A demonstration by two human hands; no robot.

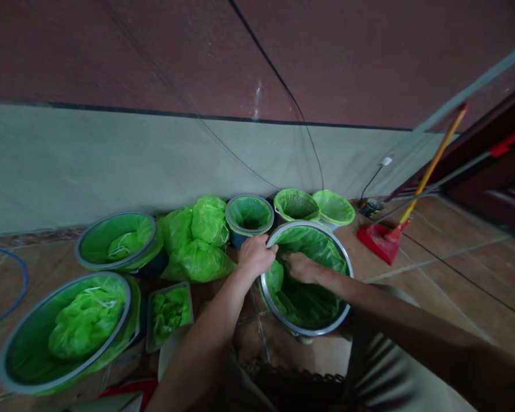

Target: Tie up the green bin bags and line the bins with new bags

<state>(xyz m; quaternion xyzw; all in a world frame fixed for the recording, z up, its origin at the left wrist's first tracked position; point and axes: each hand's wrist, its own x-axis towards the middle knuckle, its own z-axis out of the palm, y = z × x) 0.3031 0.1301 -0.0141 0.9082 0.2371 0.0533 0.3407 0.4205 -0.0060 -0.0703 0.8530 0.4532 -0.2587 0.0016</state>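
A round bin with a grey rim (pixel 349 269) stands between my legs, lined with a green plastic bag (pixel 313 306). My left hand (pixel 256 254) is closed over the left side of this rim, the thumb toward the inside. My right hand (pixel 301 267) reaches down into the bin's opening from the right. Its fingers are drawn together at the liner near the left inner wall. The fingertips are partly lost in shadow and folds of the bag.
Several lined bins, including a large oval-looking one (pixel 8 343), stand left and behind. Stuffed green bags (pixel 197 260) lie by the wall. A shallow tray (pixel 149 320) holds green plastic. At right are a red dustpan (pixel 380 243) with a yellow handle and a black cable (pixel 455 274).
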